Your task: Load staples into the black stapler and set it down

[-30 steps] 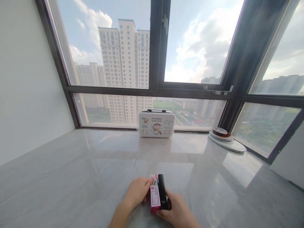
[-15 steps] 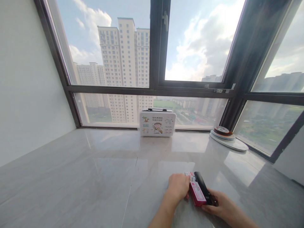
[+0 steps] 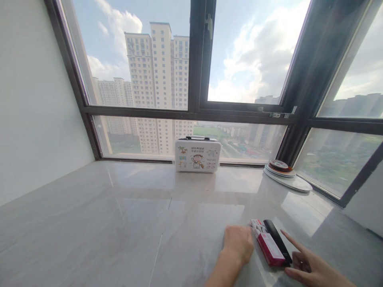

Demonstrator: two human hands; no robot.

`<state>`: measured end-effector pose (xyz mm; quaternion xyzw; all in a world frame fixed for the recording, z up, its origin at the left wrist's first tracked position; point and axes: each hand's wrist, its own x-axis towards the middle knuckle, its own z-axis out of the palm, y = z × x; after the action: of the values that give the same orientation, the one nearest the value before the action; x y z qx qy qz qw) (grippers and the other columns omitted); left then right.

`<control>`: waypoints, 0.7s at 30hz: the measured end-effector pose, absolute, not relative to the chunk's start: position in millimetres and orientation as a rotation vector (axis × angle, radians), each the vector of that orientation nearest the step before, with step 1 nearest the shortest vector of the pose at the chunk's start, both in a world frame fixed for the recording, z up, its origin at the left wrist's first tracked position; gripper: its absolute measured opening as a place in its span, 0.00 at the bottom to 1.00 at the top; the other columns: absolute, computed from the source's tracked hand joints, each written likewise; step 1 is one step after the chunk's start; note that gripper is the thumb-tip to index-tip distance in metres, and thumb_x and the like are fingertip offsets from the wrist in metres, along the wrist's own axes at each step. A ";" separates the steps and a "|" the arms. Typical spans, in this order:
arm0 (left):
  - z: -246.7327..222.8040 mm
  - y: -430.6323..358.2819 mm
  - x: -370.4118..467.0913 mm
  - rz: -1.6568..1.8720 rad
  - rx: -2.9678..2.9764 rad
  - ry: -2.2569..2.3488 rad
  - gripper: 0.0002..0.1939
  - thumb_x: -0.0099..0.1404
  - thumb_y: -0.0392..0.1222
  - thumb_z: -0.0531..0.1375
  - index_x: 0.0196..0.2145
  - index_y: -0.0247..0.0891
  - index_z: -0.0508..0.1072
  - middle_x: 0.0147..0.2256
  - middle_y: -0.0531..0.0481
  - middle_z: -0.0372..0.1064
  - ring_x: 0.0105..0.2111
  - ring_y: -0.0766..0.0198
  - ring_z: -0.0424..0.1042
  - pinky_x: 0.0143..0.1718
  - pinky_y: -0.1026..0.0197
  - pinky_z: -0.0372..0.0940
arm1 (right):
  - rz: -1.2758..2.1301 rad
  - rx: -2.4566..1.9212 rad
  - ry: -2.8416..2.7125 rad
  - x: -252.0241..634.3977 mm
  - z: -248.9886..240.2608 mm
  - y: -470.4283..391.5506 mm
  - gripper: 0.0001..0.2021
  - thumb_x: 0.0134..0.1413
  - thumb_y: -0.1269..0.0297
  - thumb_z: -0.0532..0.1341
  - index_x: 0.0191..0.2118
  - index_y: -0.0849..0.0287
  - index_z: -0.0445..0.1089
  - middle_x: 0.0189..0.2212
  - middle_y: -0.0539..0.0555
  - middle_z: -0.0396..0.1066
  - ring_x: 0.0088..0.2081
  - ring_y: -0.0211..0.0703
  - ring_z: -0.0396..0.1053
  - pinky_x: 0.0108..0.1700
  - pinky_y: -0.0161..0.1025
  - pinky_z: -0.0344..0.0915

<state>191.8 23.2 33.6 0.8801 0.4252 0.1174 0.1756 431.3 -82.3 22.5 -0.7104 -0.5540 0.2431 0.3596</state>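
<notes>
On the grey marble surface at the lower right lie a pink and white box (image 3: 271, 250) and a smaller red and white box (image 3: 257, 226) at its far end. A black stapler-like object (image 3: 277, 239) rests along their right side. My left hand (image 3: 238, 244) is curled just left of the boxes, its fingertips hidden under the knuckles. My right hand (image 3: 308, 261) is at the near right end of the black object, index finger stretched out and thumb near the object's end, with nothing in its grasp.
A white case (image 3: 197, 155) with cartoon prints and a black handle stands upright against the window. Stacked plates (image 3: 289, 181) sit in the right corner by the dark window frame (image 3: 239, 114). A pale wall rises at the left.
Both hands, the boxes and the black object have moved right and slightly nearer. My right hand has opened off the black object, its index finger now extended. My left hand has come slightly away from the boxes.
</notes>
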 end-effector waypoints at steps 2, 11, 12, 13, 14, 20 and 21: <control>33.5 22.7 160.4 0.387 2.456 1.266 0.28 0.78 0.45 0.39 0.42 0.38 0.79 0.39 0.40 0.79 0.41 0.52 0.78 0.47 0.52 0.67 | 0.606 -1.856 -1.382 432.4 27.3 -89.5 0.48 0.43 0.39 0.69 0.68 0.60 0.62 0.17 0.45 0.64 0.20 0.44 0.65 0.23 0.38 0.64; 17.4 14.5 -16.6 0.640 2.375 1.785 0.20 0.75 0.43 0.46 0.58 0.46 0.71 0.58 0.46 0.69 0.58 0.53 0.66 0.58 0.50 0.60 | 0.596 -1.545 -2.073 240.5 25.9 -54.0 0.34 0.66 0.44 0.52 0.72 0.53 0.55 0.64 0.60 0.66 0.65 0.57 0.62 0.66 0.50 0.61; 11.9 10.8 -31.2 0.601 2.413 1.816 0.22 0.75 0.45 0.46 0.63 0.48 0.67 0.63 0.47 0.64 0.62 0.52 0.62 0.62 0.46 0.56 | 0.573 -1.615 -2.130 221.4 20.1 -45.0 0.34 0.66 0.44 0.51 0.72 0.52 0.52 0.69 0.57 0.58 0.70 0.58 0.52 0.69 0.55 0.54; 6.6 7.1 -43.1 0.542 2.455 1.809 0.24 0.76 0.47 0.46 0.66 0.51 0.63 0.68 0.50 0.58 0.66 0.51 0.56 0.66 0.44 0.52 | 0.515 -1.677 -2.165 207.0 14.9 -37.0 0.33 0.67 0.43 0.49 0.73 0.49 0.50 0.71 0.54 0.52 0.72 0.58 0.46 0.71 0.60 0.47; 2.2 3.8 -52.3 0.473 2.491 1.786 0.26 0.76 0.49 0.46 0.69 0.53 0.58 0.70 0.52 0.52 0.69 0.51 0.51 0.68 0.42 0.48 | 0.460 -1.739 -2.176 196.9 10.8 -30.7 0.32 0.68 0.43 0.48 0.73 0.47 0.48 0.72 0.50 0.47 0.73 0.58 0.41 0.72 0.62 0.42; -0.8 0.2 -59.9 0.257 2.494 1.755 0.29 0.76 0.52 0.44 0.72 0.53 0.48 0.72 0.58 0.37 0.72 0.49 0.41 0.71 0.36 0.41 | 0.280 -1.912 -2.132 183.8 5.9 -23.8 0.29 0.71 0.45 0.43 0.73 0.42 0.43 0.73 0.42 0.39 0.74 0.57 0.37 0.72 0.65 0.38; 0.5 1.4 -57.9 0.248 2.491 1.749 0.29 0.76 0.52 0.44 0.72 0.53 0.48 0.72 0.57 0.36 0.72 0.48 0.40 0.70 0.35 0.41 | 0.276 -1.915 -2.133 183.8 6.0 -24.6 0.29 0.71 0.45 0.43 0.73 0.41 0.43 0.73 0.42 0.39 0.74 0.57 0.37 0.72 0.65 0.39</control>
<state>-57.9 1.4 0.5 0.8150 0.5721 0.0810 0.0441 183.8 -24.6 6.0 -0.6592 -0.7344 0.0951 0.1307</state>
